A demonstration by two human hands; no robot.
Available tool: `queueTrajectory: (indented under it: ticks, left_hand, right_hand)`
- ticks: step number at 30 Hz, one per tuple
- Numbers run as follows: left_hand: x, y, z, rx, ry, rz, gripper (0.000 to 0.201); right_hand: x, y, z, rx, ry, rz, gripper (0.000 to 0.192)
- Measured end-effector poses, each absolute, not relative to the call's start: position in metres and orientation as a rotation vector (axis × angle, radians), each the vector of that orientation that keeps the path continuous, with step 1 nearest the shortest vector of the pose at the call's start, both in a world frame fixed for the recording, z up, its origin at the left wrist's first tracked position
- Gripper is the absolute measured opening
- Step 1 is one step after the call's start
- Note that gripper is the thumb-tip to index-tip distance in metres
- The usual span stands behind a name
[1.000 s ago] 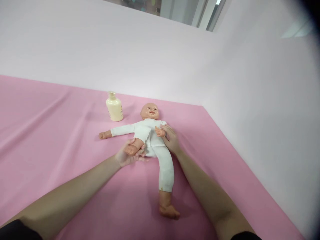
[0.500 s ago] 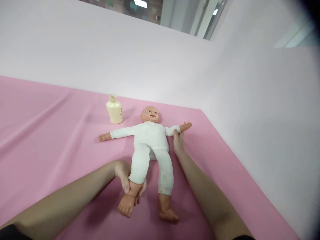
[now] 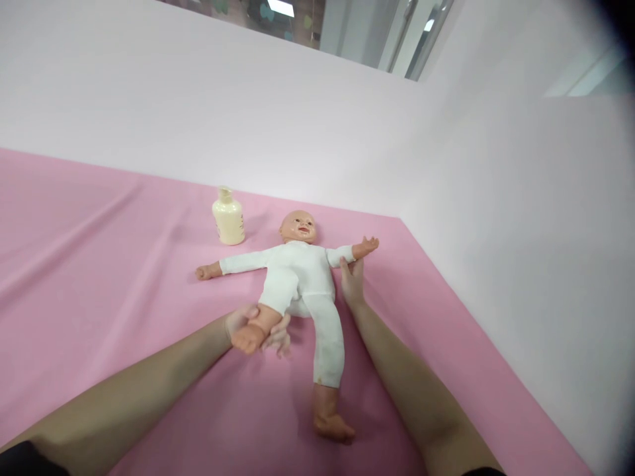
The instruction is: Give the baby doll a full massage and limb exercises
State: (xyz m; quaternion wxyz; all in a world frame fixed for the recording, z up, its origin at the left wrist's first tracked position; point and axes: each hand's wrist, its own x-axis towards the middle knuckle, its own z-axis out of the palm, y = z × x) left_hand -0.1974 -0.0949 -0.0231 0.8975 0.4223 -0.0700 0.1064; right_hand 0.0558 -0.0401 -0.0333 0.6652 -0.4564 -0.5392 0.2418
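A baby doll [image 3: 310,274] in a white suit lies on its back, its head toward the far wall and its feet toward me. My left hand [image 3: 265,330] is wrapped round the ankle of the leg on the left, which is bent up and raised off the cloth. The other leg lies stretched out. With my right hand [image 3: 352,281] I grip the doll's forearm on the right, near the wrist; some of my fingers are hidden behind it. The doll's other arm lies out to the left on the cloth.
A cream pump bottle [image 3: 229,221] stands upright left of the doll's head. Pink cloth [image 3: 124,264] with a few creases covers the surface. A white wall [image 3: 198,99] borders it at the back, and another white wall [image 3: 520,231] runs along the right.
My left hand has pushed the doll's leg up toward its body, so the knee is more bent and the foot higher. The doll's forearm in my right hand has shifted slightly.
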Motion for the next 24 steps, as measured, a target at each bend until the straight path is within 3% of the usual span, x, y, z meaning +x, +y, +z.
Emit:
queueTrajectory:
  ticks: [4,7,15,24]
  left_hand:
    - [-0.195,-0.092,-0.019,0.610,0.075,0.535,0.042]
    - [-0.193,-0.094,-0.011,0.520,0.239,0.629,0.039]
    - [-0.193,-0.093,-0.021,0.618,0.221,0.569,0.043]
    - [-0.200,-0.100,-0.017,1.004,-0.034,0.073,0.051]
  right_hand:
    - [0.048,-0.051,-0.027,-0.993,-1.638,0.421,0.043]
    - [0.046,-0.053,-0.026,-0.954,-1.847,0.339,0.033]
    - [0.046,-0.052,-0.028,-0.959,-1.822,0.279,0.032]
    - [0.050,-0.042,-0.034,-1.056,-1.293,0.623,0.052]
